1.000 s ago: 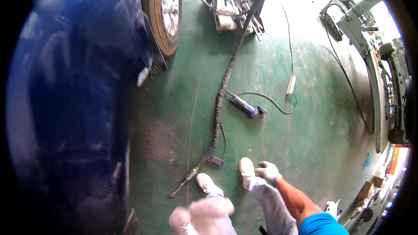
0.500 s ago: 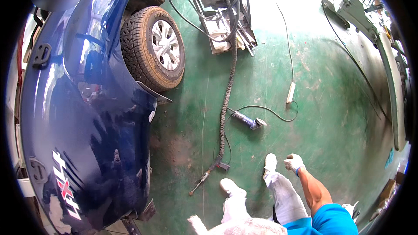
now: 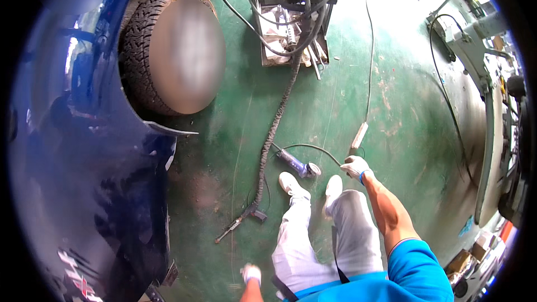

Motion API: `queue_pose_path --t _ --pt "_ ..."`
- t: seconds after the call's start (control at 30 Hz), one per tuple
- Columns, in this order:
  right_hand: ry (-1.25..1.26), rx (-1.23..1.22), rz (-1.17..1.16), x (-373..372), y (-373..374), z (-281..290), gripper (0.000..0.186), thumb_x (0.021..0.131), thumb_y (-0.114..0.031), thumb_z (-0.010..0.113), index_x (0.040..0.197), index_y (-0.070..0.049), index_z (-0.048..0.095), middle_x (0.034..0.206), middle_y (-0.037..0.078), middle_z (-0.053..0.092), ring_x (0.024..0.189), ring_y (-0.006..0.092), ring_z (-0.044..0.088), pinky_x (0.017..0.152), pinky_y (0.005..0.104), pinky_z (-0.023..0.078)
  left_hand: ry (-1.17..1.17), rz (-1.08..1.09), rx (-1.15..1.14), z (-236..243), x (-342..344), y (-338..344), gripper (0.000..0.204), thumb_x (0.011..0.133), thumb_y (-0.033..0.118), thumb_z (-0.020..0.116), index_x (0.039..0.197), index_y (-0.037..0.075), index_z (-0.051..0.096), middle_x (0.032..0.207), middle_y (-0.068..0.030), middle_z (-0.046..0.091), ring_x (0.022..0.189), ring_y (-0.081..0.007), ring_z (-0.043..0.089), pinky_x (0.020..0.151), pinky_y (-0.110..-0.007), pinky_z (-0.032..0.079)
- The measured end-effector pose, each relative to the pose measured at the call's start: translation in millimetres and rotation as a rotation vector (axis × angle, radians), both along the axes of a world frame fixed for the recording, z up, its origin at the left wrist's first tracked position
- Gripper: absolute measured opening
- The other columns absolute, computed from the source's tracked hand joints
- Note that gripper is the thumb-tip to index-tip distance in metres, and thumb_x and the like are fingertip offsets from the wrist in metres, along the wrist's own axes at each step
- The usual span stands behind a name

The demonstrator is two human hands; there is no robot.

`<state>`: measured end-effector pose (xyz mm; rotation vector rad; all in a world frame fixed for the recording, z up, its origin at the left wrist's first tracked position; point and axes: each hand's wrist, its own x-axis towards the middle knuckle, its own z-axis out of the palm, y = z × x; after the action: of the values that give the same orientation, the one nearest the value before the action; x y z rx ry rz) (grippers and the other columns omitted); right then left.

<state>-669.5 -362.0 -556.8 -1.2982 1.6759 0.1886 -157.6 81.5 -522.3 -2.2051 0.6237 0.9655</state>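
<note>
My right hand (image 3: 356,167), in a white glove, is in front of me with its fingers curled in. It overlaps the thin black cord (image 3: 313,146) of a blue angle grinder (image 3: 299,163) lying on the floor; I see nothing clearly held, and contact with the cord cannot be made out. A white power strip (image 3: 359,135) lies just beyond this hand. My left hand (image 3: 251,273), also white-gloved, hangs low beside my left leg, its fingers smeared. Ahead of it, a welding torch (image 3: 238,225) rests on the floor at the end of a dark sleeved cable (image 3: 271,137).
A dark blue vehicle (image 3: 84,151) with its wheel (image 3: 187,56) turned out fills the left side. A welding machine cart (image 3: 293,33) with a loaded tray stands ahead. On the right are a grey steel lift arm (image 3: 485,134) and cardboard boxes (image 3: 461,261).
My view has shifted forward and right. My feet are nearer the grinder, and my right hand has come up over its cord. My left hand has swung down beside my leg.
</note>
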Motion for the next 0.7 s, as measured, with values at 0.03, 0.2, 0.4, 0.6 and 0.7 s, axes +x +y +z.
queue_pose_path --t 0.03,0.2,0.4,0.6,0.7 --pt "0.031 -0.008 0.074 -4 -16 -13 0.056 0.088 -0.04 0.073 0.126 0.0 0.069 0.118 0.018 0.074 0.107 0.0324 0.07 0.095 0.0386 0.055 -0.007 0.211 0.001 21 7 38 0.035 0.093 0.024 0.057 0.119 0.005 0.071 0.122 -0.0257 0.071 0.112 -0.0432 0.069 0.094 -0.051 0.057" --pt "0.187 0.096 0.081 14 -150 -68 0.071 0.088 -0.049 0.073 0.136 0.003 0.064 0.137 0.025 0.067 0.13 0.0366 0.062 0.111 0.0397 0.047 0.002 0.114 0.118 116 -48 93 0.03 0.094 0.023 0.055 0.112 0.004 0.07 0.115 -0.0251 0.072 0.11 -0.0446 0.069 0.095 -0.052 0.055" --pt "0.253 -0.166 -0.134 15 -300 -221 0.073 0.09 -0.051 0.068 0.138 0.004 0.061 0.136 0.03 0.065 0.13 0.0405 0.062 0.11 0.0434 0.048 -0.035 0.423 0.145 94 -162 -1 0.033 0.094 0.023 0.054 0.117 0.005 0.069 0.121 -0.0248 0.07 0.114 -0.0441 0.068 0.098 -0.051 0.054" --pt "0.174 -0.115 -0.237 14 -411 -331 0.061 0.089 -0.042 0.075 0.126 0.007 0.066 0.104 0.024 0.075 0.102 0.0368 0.072 0.093 0.0426 0.055 -0.041 0.615 0.176 53 -256 -59 0.036 0.095 0.023 0.053 0.123 0.006 0.068 0.126 -0.0245 0.068 0.117 -0.0437 0.066 0.101 -0.051 0.052" --pt "0.043 -0.003 -0.384 15 -431 -335 0.023 0.092 -0.024 0.07 0.078 -0.008 0.06 0.065 0.001 0.058 0.052 0.014 0.054 0.048 0.0323 0.044 -0.027 0.657 0.192 57 -277 -66 0.038 0.095 0.023 0.052 0.126 0.006 0.067 0.129 -0.0244 0.067 0.119 -0.0435 0.065 0.103 -0.051 0.052"
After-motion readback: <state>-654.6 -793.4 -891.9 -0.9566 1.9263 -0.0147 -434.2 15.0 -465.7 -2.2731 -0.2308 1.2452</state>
